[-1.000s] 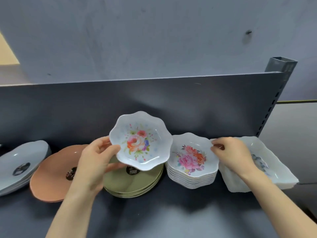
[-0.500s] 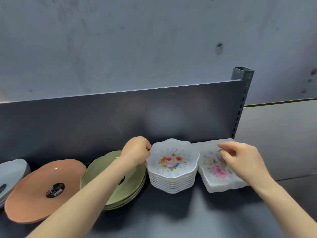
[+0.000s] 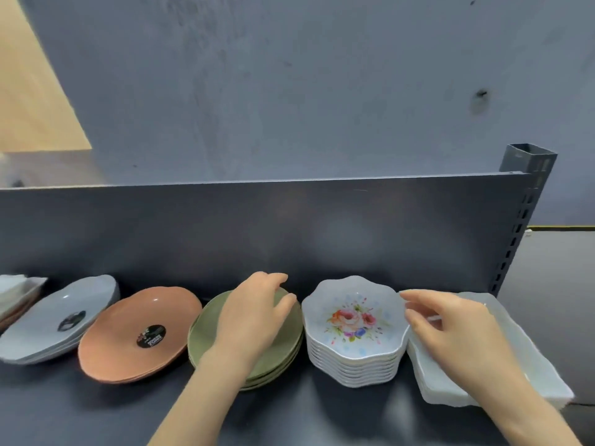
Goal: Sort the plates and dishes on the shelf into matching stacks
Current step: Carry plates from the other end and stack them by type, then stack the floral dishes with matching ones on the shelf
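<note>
My left hand (image 3: 254, 320) and right hand (image 3: 450, 329), loosely spread, flank the floral bowl stack (image 3: 352, 323) — a nudge could topple it

Dim and cool, slightly soft throughout, with a small glint on the orange plates (image 3: 122, 336) and lines bowed toward frame edges.

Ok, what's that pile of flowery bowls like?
The pile of flowery bowls is an upright stack of white, wavy-rimmed, glossy bowls. The top one shows pink, orange and purple flowers inside. It stands on the dark shelf between the green plates and the white rectangular dishes. The left hand and right hand are close beside it; touching is unclear.
</note>
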The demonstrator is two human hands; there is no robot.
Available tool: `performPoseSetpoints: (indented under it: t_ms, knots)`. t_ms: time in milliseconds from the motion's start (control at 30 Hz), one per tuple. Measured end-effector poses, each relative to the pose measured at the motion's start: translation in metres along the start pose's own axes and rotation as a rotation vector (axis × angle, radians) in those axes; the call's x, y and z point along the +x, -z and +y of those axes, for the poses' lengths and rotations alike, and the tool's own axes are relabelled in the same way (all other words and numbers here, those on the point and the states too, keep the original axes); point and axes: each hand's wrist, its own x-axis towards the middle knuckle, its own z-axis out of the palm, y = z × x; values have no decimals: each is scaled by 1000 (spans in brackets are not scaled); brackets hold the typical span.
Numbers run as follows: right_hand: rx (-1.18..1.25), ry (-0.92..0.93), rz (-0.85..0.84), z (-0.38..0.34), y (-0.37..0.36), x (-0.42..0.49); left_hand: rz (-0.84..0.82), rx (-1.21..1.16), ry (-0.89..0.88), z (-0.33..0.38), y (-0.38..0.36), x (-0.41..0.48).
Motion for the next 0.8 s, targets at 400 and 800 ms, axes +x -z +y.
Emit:
performPoseSetpoints:
  t_ms: [400,800]
  knots:
    - [168,346,-337,-89,-109,-32,276,235,679,-123,75,-174]
    - [254,453,-334,-217,-189,-92,454,202,862,-243,155,-265]
